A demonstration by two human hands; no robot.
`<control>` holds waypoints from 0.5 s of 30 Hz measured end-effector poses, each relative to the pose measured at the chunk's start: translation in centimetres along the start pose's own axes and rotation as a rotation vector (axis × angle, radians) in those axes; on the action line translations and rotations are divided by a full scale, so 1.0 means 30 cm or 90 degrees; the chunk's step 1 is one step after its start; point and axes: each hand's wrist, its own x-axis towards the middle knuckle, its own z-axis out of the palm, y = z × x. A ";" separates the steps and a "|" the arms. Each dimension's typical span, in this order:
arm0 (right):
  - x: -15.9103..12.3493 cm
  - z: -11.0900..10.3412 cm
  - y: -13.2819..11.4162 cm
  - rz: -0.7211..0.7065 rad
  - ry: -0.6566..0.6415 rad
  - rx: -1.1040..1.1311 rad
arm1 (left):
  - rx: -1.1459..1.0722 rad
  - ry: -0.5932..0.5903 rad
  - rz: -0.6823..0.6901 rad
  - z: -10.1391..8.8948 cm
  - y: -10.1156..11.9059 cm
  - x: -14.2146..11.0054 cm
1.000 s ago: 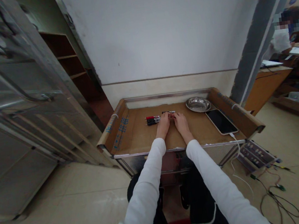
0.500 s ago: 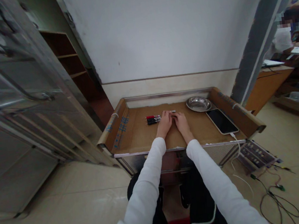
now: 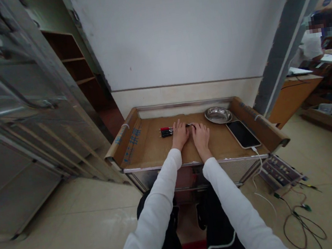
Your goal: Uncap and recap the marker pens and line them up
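Observation:
Several pens (image 3: 166, 132), red and black with shiny metallic parts, lie side by side on the brown cardboard lining (image 3: 154, 150). My left hand (image 3: 180, 135) rests over their right part, fingers stretched out and apart, hiding much of them. Close by on the right, my right hand (image 3: 201, 136) lies palm down with its fingers spread. Its thumb side touches or nearly touches a dark pen end (image 3: 188, 125) that shows in the gap between the hands. Whether that end belongs to the same group of pens is hidden.
A round metal dish (image 3: 218, 114) and a smartphone (image 3: 243, 134) with a white cable stand to the right. Cardboard-covered raised sides bound the cart top. On the floor at right are an electronic panel (image 3: 282, 172) and loose cables (image 3: 302, 221). A person (image 3: 310, 40) is far right.
My hands have moved slightly apart, and my left hand's fingers are more spread. A dark pen end now shows between them. The whole view has shifted a little.

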 end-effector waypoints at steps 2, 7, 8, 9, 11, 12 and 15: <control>-0.004 -0.005 0.006 0.002 -0.001 0.012 | 0.014 -0.017 0.002 -0.012 0.005 -0.006; -0.012 -0.018 0.010 -0.007 -0.020 0.028 | 0.004 -0.100 0.040 -0.037 0.013 -0.031; -0.012 -0.019 0.011 -0.005 -0.019 0.035 | -0.004 -0.098 0.044 -0.040 0.012 -0.038; -0.012 -0.018 0.013 -0.004 -0.017 0.045 | -0.011 -0.087 0.038 -0.043 0.012 -0.045; -0.010 -0.014 0.017 -0.001 -0.009 0.067 | -0.012 -0.049 0.002 -0.049 0.010 -0.059; -0.009 -0.011 0.020 0.002 -0.005 0.078 | -0.006 -0.028 -0.023 -0.053 0.009 -0.066; -0.004 0.001 0.026 0.012 0.006 0.108 | 0.020 0.014 -0.070 -0.065 0.008 -0.082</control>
